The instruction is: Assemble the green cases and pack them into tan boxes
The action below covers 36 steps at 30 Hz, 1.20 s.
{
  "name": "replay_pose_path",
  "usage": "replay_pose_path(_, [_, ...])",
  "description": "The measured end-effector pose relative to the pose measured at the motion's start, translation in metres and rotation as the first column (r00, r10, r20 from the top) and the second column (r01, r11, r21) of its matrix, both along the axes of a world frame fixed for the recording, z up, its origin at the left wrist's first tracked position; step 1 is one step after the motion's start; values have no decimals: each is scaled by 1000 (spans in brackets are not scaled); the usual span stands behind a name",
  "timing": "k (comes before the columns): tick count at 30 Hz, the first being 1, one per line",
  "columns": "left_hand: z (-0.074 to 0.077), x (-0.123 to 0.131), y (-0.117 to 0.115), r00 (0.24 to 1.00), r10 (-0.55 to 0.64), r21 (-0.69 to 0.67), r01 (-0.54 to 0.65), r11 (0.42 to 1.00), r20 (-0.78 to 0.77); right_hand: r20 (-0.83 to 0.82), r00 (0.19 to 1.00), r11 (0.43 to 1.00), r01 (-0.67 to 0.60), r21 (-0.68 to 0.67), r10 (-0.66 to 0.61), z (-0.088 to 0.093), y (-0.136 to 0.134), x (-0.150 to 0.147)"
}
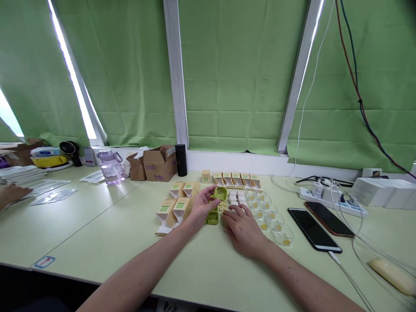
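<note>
My left hand (203, 204) is closed around the edge of a small olive-green square case (220, 194), tilted so its hollow inside shows. Just below it, another green case (212, 217) lies on the table, partly behind my fingers. My right hand (242, 227) is low over the table, its fingers bent and apart, beside several tiny yellow pieces (222, 206). White blocks (233, 197) stand in rows just beyond its fingertips. Clear plastic shells with yellow centres (272, 215) lie in rows to its right. Left of my left hand are folded kraft boxes with green labels (164, 209).
More kraft boxes (236, 180) line the back. Two phones (313, 229), a power strip (334, 203) and loose cables are at right. A carton (160, 164), a black cylinder (181, 160) and a water bottle (111, 168) stand behind. Another person's hand (14, 193) is far left.
</note>
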State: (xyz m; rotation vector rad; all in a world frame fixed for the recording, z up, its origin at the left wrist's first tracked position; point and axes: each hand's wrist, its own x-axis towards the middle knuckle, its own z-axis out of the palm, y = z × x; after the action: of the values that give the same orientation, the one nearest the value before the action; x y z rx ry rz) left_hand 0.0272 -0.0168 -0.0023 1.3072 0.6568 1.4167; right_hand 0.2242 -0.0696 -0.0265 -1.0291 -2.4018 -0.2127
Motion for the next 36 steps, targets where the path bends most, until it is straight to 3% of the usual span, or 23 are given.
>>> replay_pose_path(10, [0,2,-2,998,44,44,-42,998,-47,-343,939,985,34,169,26,0,12,14])
replay_pose_path(17, [-2,1,-2,996,43,49,-39,998,-75,-427,904,974,68,214,31,1,13,18])
replay_pose_path(23, [-3,2,-1,1000,-14,3,14,1000,14,-474,879,964,88,251,43,-1,16,21])
replay_pose_path(31, [-2,5,-5,990,-105,-19,108,994,98,-589,807,975,87,206,52,3,15,20])
replay_pose_path(36, [-1,5,-6,989,-113,-19,116,993,98,-737,676,995,58,77,18,6,14,19])
